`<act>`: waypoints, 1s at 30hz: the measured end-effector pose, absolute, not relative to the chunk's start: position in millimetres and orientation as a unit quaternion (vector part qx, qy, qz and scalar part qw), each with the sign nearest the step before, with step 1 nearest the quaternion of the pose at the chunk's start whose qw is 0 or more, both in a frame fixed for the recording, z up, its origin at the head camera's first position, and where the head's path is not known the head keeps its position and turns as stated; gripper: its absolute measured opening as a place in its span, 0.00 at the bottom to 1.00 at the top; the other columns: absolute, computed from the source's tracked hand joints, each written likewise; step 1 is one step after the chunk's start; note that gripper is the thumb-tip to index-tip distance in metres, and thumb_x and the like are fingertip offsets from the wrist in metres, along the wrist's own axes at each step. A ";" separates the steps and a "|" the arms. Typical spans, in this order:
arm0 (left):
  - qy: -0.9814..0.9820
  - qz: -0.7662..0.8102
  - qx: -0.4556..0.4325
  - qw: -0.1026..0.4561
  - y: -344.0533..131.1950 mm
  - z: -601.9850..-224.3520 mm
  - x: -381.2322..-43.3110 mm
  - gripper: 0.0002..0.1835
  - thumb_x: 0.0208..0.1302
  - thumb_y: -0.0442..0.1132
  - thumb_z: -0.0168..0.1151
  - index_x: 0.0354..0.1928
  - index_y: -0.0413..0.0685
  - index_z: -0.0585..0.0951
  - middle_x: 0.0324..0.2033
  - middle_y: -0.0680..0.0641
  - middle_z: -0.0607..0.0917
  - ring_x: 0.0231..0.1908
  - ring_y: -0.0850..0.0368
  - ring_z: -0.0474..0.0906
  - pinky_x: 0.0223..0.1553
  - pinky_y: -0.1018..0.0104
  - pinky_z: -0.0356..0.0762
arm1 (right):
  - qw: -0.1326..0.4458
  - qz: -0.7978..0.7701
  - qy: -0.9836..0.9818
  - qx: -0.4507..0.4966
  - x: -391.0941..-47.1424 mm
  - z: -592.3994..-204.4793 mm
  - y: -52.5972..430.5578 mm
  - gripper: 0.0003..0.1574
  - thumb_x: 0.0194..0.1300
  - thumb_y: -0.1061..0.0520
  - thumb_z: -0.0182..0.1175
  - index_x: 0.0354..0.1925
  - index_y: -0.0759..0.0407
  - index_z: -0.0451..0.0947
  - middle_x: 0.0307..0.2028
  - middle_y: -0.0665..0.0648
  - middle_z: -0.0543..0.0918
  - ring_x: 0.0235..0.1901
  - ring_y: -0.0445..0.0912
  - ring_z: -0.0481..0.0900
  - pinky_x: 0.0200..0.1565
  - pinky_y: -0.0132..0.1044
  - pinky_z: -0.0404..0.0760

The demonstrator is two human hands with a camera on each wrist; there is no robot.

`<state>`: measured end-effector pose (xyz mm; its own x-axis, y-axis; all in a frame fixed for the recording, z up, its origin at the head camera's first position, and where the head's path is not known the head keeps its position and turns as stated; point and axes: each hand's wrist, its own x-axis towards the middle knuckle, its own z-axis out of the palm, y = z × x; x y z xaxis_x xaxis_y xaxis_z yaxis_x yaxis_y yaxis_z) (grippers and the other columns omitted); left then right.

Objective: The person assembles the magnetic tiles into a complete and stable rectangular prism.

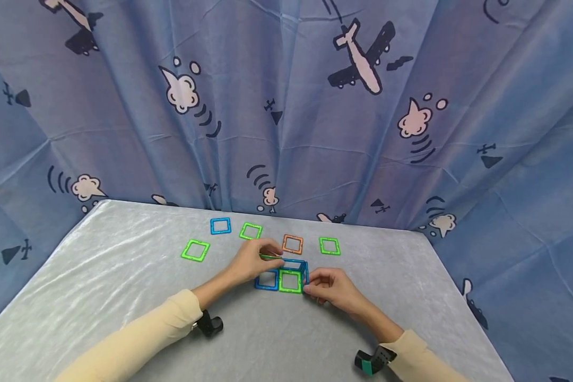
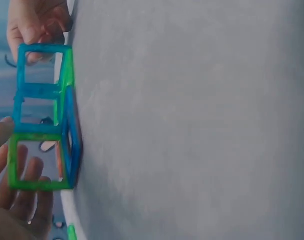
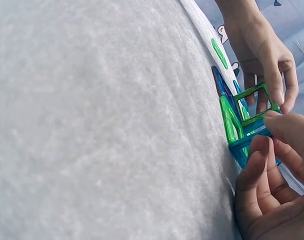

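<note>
Square frame-shaped magnetic tiles stand joined at the table's middle. A blue tile (image 1: 266, 288) and a green tile (image 1: 290, 291) lie flat side by side. Behind the green one stands a blue back tile (image 1: 294, 260), and a blue side tile (image 1: 306, 272) rises at its right. My left hand (image 1: 250, 262) pinches another green tile (image 2: 39, 186) between thumb and fingers, its edge right at the blue frames. With thumb and forefinger, my right hand (image 1: 334, 289) pinches the blue side tile; the right wrist view shows its other fingers curled below.
Beyond the hands lie loose tiles: a blue square (image 1: 220, 232), an orange square (image 1: 293, 236), a green square (image 1: 330, 253) at the right, another green square (image 1: 194, 259) at the left. A pale cloth covers the table (image 1: 248, 339). Blue printed curtain (image 1: 239, 106) hangs behind.
</note>
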<state>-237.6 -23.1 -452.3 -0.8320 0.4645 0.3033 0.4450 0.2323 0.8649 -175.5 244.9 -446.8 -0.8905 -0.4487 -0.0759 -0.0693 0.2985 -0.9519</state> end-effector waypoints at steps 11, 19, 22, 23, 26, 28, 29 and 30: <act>0.799 0.544 0.257 -0.012 -88.7 -439.5 -226.9 0.13 0.63 0.38 0.74 0.46 0.40 0.86 0.41 0.46 0.87 0.40 0.56 0.85 0.44 0.62 0.82 | 0.162 -0.561 0.789 -0.190 -178.5 -448.8 247.5 0.13 0.67 0.64 0.68 0.46 0.72 0.82 0.33 0.66 0.84 0.25 0.44 0.77 0.29 0.35 0.80; 0.814 0.530 0.238 -0.012 -148.5 -436.5 -213.6 0.15 0.62 0.37 0.75 0.49 0.40 0.85 0.43 0.45 0.87 0.40 0.54 0.86 0.44 0.60 0.83 | 0.172 -0.560 0.791 -0.178 -180.8 -449.9 249.7 0.12 0.66 0.62 0.69 0.45 0.70 0.82 0.32 0.59 0.84 0.25 0.44 0.76 0.28 0.34 0.79; 0.817 0.525 0.240 -0.003 -166.3 -436.7 -211.6 0.18 0.61 0.38 0.75 0.51 0.41 0.84 0.46 0.41 0.86 0.43 0.52 0.85 0.44 0.60 0.82 | 0.174 -0.561 0.790 -0.177 -181.6 -449.8 249.8 0.12 0.66 0.62 0.69 0.45 0.70 0.83 0.31 0.59 0.84 0.25 0.44 0.76 0.28 0.34 0.78; 0.818 0.523 0.241 -0.001 -171.4 -436.8 -211.6 0.18 0.61 0.39 0.76 0.52 0.41 0.84 0.47 0.40 0.86 0.43 0.50 0.85 0.45 0.60 0.82 | 0.175 -0.561 0.789 -0.177 -181.8 -449.7 249.6 0.12 0.66 0.62 0.69 0.45 0.70 0.82 0.31 0.60 0.84 0.25 0.44 0.76 0.28 0.34 0.79; 0.819 0.514 0.254 0.007 -185.5 -436.4 -212.4 0.22 0.61 0.40 0.76 0.55 0.42 0.82 0.50 0.38 0.84 0.47 0.43 0.83 0.46 0.56 0.82 | 0.175 -0.562 0.788 -0.179 -182.1 -449.1 248.9 0.13 0.66 0.62 0.69 0.45 0.70 0.82 0.32 0.60 0.84 0.25 0.44 0.76 0.28 0.34 0.79; 0.824 0.504 0.260 0.011 -193.9 -435.9 -213.4 0.26 0.60 0.41 0.77 0.58 0.41 0.81 0.53 0.37 0.83 0.51 0.39 0.80 0.48 0.51 0.81 | 0.175 -0.563 0.787 -0.182 -182.3 -448.8 248.8 0.13 0.66 0.62 0.69 0.45 0.71 0.82 0.32 0.60 0.84 0.25 0.44 0.76 0.28 0.34 0.79; 0.826 0.499 0.262 0.014 -198.1 -436.4 -214.3 0.28 0.59 0.41 0.77 0.59 0.41 0.80 0.54 0.37 0.82 0.52 0.38 0.79 0.49 0.48 0.80 | 0.176 -0.563 0.787 -0.182 -182.3 -448.8 248.8 0.13 0.67 0.62 0.69 0.45 0.71 0.82 0.32 0.60 0.84 0.25 0.44 0.76 0.28 0.34 0.79; 0.831 0.491 0.262 0.016 -202.2 -437.0 -215.1 0.30 0.59 0.42 0.78 0.61 0.41 0.79 0.55 0.37 0.81 0.54 0.37 0.78 0.49 0.46 0.79 | 0.175 -0.562 0.787 -0.184 -182.4 -448.8 248.8 0.13 0.67 0.62 0.69 0.45 0.71 0.82 0.32 0.59 0.84 0.25 0.44 0.76 0.29 0.34 0.79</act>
